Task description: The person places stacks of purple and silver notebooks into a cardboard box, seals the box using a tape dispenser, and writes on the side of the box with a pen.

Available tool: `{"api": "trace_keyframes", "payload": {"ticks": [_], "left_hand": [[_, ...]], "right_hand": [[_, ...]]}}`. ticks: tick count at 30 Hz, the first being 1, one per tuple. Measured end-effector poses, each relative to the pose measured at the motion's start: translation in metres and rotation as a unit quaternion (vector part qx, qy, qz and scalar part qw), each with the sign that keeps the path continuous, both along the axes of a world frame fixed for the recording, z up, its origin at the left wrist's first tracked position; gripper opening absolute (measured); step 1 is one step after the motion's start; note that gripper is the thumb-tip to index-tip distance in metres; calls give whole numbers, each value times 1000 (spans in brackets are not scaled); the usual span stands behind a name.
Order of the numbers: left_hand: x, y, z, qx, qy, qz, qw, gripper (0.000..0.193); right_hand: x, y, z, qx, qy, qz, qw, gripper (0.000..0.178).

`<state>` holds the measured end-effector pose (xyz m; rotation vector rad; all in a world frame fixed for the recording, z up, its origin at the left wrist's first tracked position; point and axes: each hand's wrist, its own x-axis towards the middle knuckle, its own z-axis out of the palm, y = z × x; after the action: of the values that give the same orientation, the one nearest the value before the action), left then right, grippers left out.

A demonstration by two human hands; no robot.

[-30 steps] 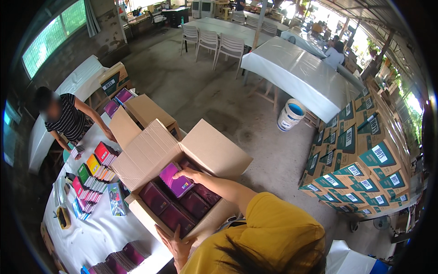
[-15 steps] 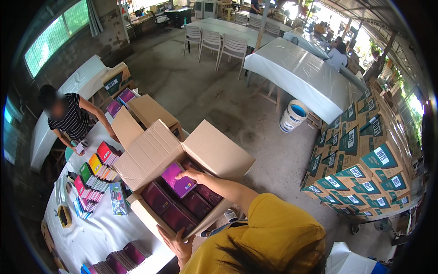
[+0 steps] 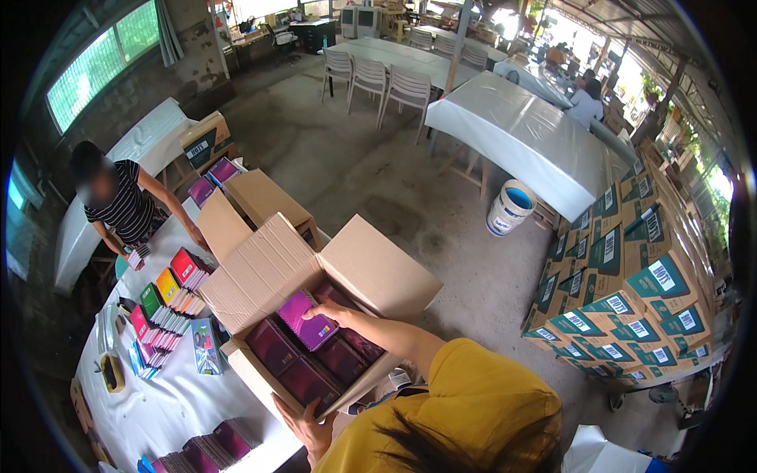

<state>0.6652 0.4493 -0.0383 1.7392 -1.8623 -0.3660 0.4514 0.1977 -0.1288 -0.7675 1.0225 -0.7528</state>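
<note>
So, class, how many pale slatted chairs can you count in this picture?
6. Beside the long table: near left chair, near middle chair, near right chair. Farther back: far left chair, far middle chair, far right chair. More may be hidden.

Right hand (image 3: 331, 307) holds 1 purple notebook (image 3: 311, 326); left hand (image 3: 306, 423) touches the open cardboard box (image 3: 382, 262).

The purple notebook (image 3: 316, 331) is partly hidden — by the right grip (image 3: 334, 310).
</note>
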Motion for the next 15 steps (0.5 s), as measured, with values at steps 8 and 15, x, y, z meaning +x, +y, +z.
{"api": "trace_keyframes", "payload": {"ticks": [8, 15], "left_hand": [[-3, 1, 8, 13, -2, 11, 1000, 54], [1, 3, 7, 10, 1, 11, 1000, 53]], "right_hand": [[20, -2, -14, 1, 11, 5, 1000, 85], [28, -3, 0, -9, -2, 21, 1000, 67]]}}
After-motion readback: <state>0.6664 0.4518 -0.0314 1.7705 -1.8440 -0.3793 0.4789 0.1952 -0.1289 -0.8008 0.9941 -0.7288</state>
